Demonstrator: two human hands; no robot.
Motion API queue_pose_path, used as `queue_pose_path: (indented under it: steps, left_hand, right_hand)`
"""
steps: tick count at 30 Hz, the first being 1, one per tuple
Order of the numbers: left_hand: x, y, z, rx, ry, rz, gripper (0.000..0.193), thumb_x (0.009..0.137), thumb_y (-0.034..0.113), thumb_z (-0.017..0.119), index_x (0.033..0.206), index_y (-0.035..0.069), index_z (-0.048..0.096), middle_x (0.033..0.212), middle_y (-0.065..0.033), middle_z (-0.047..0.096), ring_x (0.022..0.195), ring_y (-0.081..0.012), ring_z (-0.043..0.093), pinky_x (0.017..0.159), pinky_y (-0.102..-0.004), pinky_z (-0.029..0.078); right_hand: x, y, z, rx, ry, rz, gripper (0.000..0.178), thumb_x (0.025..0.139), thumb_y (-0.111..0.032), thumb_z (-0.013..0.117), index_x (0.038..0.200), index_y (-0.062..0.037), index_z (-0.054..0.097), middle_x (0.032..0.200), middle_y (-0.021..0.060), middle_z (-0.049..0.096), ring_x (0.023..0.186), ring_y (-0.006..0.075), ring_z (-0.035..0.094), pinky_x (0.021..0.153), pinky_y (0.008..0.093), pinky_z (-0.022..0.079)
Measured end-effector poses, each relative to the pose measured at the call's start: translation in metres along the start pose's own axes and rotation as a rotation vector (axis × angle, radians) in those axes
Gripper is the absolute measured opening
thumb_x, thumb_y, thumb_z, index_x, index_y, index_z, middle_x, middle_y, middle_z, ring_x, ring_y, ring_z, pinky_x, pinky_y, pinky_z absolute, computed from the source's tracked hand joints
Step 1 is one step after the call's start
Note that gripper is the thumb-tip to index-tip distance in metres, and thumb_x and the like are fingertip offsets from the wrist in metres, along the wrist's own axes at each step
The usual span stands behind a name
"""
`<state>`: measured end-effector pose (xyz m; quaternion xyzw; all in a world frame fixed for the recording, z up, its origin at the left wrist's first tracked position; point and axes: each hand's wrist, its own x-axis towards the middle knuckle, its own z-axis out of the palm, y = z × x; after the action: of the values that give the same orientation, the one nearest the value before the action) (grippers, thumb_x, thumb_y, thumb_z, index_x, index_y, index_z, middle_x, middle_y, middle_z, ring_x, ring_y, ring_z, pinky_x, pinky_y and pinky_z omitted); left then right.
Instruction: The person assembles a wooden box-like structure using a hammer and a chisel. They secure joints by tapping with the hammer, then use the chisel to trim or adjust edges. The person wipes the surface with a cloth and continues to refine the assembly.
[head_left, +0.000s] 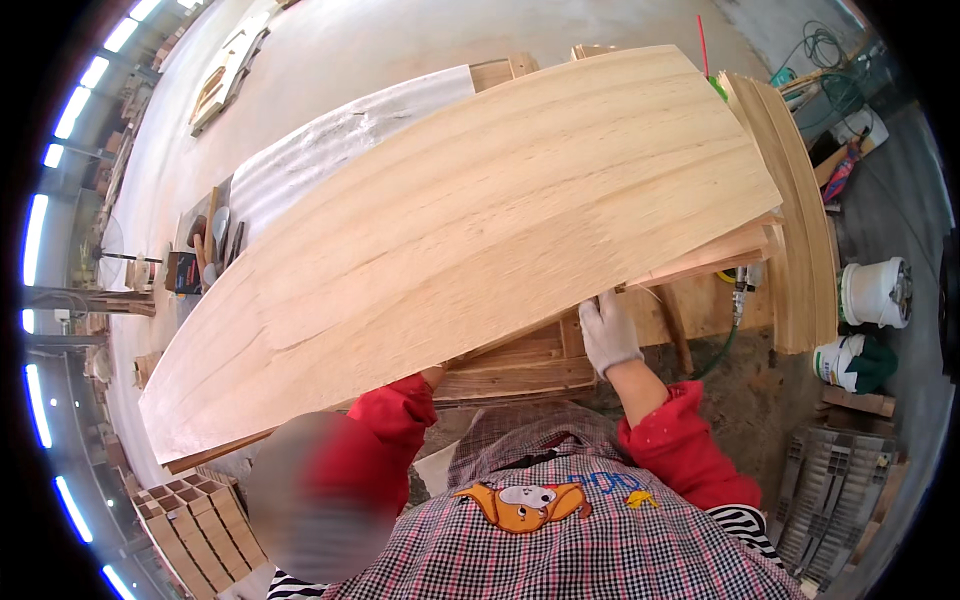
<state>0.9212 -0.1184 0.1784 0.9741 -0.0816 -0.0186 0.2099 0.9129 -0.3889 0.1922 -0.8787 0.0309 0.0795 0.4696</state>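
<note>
A large pale wooden board (480, 230) stretches slantwise across the view, from near left to far right, tilted over the workbench. My right hand (608, 335), in a white glove, is closed at the board's near edge, its fingertips against that edge. My left forearm in a red sleeve (395, 405) reaches beneath the board; only a bit of the wrist shows and the fingers are hidden. Under the board, the wooden framing (520, 375) of the bench or a workpiece partly shows, with another wooden piece (710, 255) below its right end.
Stacked long boards (795, 220) stand at the right. An air hose fitting (740, 290) hangs beside them. White buckets (873, 292) and a grey slatted crate (825, 500) lie farther right. Hand tools (212, 235) sit beyond the board's left side, and a compartmented wooden box (200, 530) is near left.
</note>
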Motion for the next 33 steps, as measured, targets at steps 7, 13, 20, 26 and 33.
queue_pose_path:
  steps: [7,13,20,26,33]
  left_hand:
    - [0.0,-0.008,0.007,0.043,0.182,0.127,0.037,0.077,0.012,0.063,0.114,0.01,0.06,0.119,-0.0179,0.062,0.107,-0.0393,0.058,0.092,-0.0485,0.046]
    - [-0.001,0.057,-0.019,-0.083,0.14,0.589,0.031,0.071,0.012,0.064,0.102,0.009,0.063,0.126,-0.0127,0.057,0.117,-0.0347,0.053,0.106,-0.0534,0.039]
    - [-0.009,0.078,-0.005,-0.073,0.0,0.8,0.023,0.068,0.021,0.066,0.089,0.012,0.067,0.116,-0.0076,0.061,0.113,-0.0292,0.054,0.109,-0.0539,0.036]
    - [-0.007,0.057,-0.031,0.037,0.023,0.782,0.017,0.073,0.021,0.065,0.088,0.013,0.066,0.123,-0.0082,0.062,0.116,-0.032,0.057,0.103,-0.0518,0.042]
    - [-0.007,-0.002,-0.009,-0.05,0.17,0.219,0.041,0.073,0.009,0.06,0.114,0.011,0.064,0.131,-0.0168,0.056,0.126,-0.038,0.049,0.11,-0.0536,0.033]
  right_hand:
    - [0.003,-0.033,-0.012,0.274,-0.016,0.021,0.046,0.093,-0.008,0.048,0.139,-0.0007,0.046,0.128,0.0205,0.06,0.111,0.0317,0.061,0.098,0.0366,0.047]
    - [-0.048,-0.05,-0.041,0.19,0.007,-0.044,0.045,0.091,-0.007,0.054,0.136,-0.006,0.049,0.102,0.0192,0.065,0.087,0.0246,0.064,0.082,0.0357,0.051]
    - [-0.045,-0.056,-0.042,0.245,-0.075,-0.115,0.041,0.092,-0.01,0.055,0.133,-0.0047,0.053,0.102,0.0182,0.066,0.09,0.0265,0.065,0.084,0.0353,0.051]
    - [-0.009,-0.021,-0.019,0.179,-0.094,-0.122,0.04,0.094,-0.011,0.05,0.133,-0.0031,0.051,0.114,0.0195,0.065,0.101,0.0298,0.064,0.09,0.0363,0.049]
    - [-0.054,-0.009,-0.036,-0.003,0.019,0.08,0.04,0.094,-0.016,0.047,0.134,-0.011,0.049,0.117,0.0237,0.064,0.107,0.0419,0.061,0.092,0.0486,0.048]
